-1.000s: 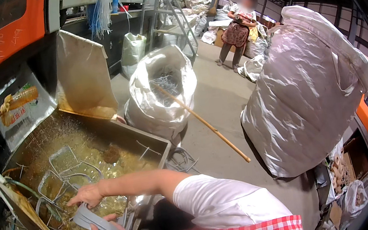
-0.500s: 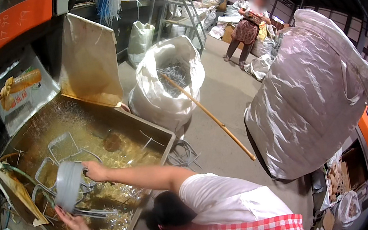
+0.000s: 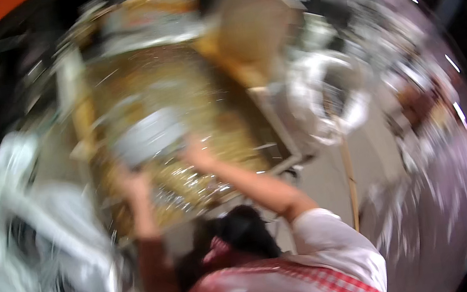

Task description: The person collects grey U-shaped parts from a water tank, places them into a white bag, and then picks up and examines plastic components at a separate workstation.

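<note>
Both hands, left hand (image 3: 135, 187) and right hand (image 3: 197, 151), seem to grasp a flat grey metal piece (image 3: 148, 135) at 11 o'clock over the yellowish liquid-filled metal tray (image 3: 227, 141), blurred; next likely needs steady lifting clear

Head camera — one view, looking steeply down and forward.

The wide fisheye sits above the person's own dark hair (image 3: 245, 234) and white-and-red top (image 3: 300, 280), close over both raised arms, and faces a big metal bin (image 3: 187, 152) of golden liquid just ahead. Straight edges bend toward the black round rim. The whole frame is smeared by motion blur — finer detail cannot be told.
</note>
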Demonstrator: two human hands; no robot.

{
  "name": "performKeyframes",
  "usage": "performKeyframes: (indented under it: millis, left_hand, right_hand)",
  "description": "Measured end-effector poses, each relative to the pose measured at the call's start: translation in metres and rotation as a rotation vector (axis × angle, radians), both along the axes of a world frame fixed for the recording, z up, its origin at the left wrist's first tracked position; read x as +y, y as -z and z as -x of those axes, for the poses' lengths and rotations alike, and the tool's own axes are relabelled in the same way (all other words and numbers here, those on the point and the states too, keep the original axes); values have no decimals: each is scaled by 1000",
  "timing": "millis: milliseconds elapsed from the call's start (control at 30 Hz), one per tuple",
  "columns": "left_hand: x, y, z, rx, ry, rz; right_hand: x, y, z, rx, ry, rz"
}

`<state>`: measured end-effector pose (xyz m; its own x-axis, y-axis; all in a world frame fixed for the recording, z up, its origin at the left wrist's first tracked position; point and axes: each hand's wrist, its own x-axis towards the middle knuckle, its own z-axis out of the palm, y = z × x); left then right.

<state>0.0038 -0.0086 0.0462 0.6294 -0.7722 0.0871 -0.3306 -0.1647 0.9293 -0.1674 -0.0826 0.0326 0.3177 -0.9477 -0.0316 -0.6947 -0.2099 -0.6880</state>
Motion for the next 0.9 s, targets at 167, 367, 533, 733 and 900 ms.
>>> performKeyframes:
  millis: [167,367,533,733,900]
  left_hand:
    - [9,4,5,109,178,427]
    - [87,-98,-22,-55,48,554]
    - [172,-203,-53,-258,-77,783]
    - [237,-230,-204,-5,59,1019]
    - [274,-252,-266,-953,-246,605]
  right_hand:
    - [24,-10,2,-546,193,-53]
    - [65,-86,-45,-848,62,39]
    - [119,-188,-112,-1222,64,-185]
    - [140,-201,-206,-595,-712,218]
    - [140,-179,-252,-210,-525,496]
